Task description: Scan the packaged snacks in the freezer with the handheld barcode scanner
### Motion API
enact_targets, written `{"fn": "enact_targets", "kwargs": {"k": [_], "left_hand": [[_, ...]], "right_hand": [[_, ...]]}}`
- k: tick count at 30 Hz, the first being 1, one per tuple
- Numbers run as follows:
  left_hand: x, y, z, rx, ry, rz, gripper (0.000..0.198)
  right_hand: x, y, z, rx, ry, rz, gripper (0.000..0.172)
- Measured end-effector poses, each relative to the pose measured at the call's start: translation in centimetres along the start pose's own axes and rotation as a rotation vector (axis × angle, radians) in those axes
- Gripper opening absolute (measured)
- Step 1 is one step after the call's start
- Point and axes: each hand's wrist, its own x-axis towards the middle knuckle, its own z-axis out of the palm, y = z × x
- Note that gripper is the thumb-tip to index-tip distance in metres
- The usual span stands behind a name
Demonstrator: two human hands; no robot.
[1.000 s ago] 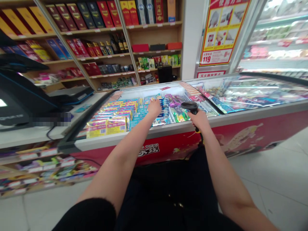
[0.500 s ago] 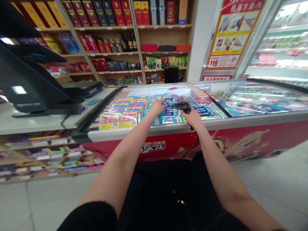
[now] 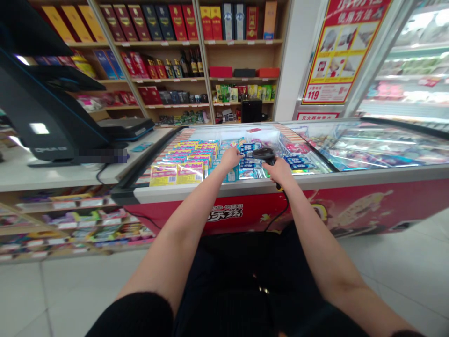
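Observation:
A black corded barcode scanner [image 3: 264,153] is in my right hand [image 3: 279,170], its head tilted toward the left over the freezer. My left hand [image 3: 230,158] is closed above the freezer, fingertips pinched near a blue-and-white packet; what they hold is too small to make out. Below the hands, blue packets [image 3: 249,164] lie in a white wire basket. Yellow-and-pink packets [image 3: 190,172] stand in rows to the left of my left hand. The chest freezer [image 3: 252,187] has a grey rim and a red front.
On the left, a black checkout machine [image 3: 52,126] stands on a white counter [image 3: 77,176]. Shelves [image 3: 168,80] with boxes and bottles line the back. The scanner's cable [image 3: 282,211] hangs down the freezer front. A glass-lidded section [image 3: 372,145] extends right.
The view has shifted slightly, so the shelves, counter and freezer's left side sit a little farther right. Both hands keep nearly the same pose, the scanner still in my right hand.

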Motion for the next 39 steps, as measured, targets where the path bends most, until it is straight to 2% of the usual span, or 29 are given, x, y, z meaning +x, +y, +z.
{"fn": "enact_targets", "kwargs": {"k": [13, 18, 25, 33, 39], "left_hand": [[0.5, 0.0, 0.4, 0.039, -0.019, 0.002, 0.026], [0.3, 1.1, 0.4, 0.023, -0.014, 0.010, 0.026], [0.2, 5.3, 1.9, -0.015, -0.046, 0.101, 0.023], [0.6, 12.0, 5.3, -0.046, -0.085, 0.281, 0.023], [-0.9, 17.2, 8.1, -0.073, -0.139, 0.371, 0.025]], "right_hand": [[-0.3, 0.1, -0.1, 0.006, -0.009, 0.003, 0.031], [0.2, 0.8, -0.2, 0.024, 0.004, 0.014, 0.033], [1.0, 3.6, -1.6, 0.080, 0.045, 0.079, 0.030], [1.5, 8.1, -6.0, 0.163, 0.170, 0.183, 0.024], [1.6, 11.7, -8.7, 0.265, 0.286, 0.228, 0.021]]}}
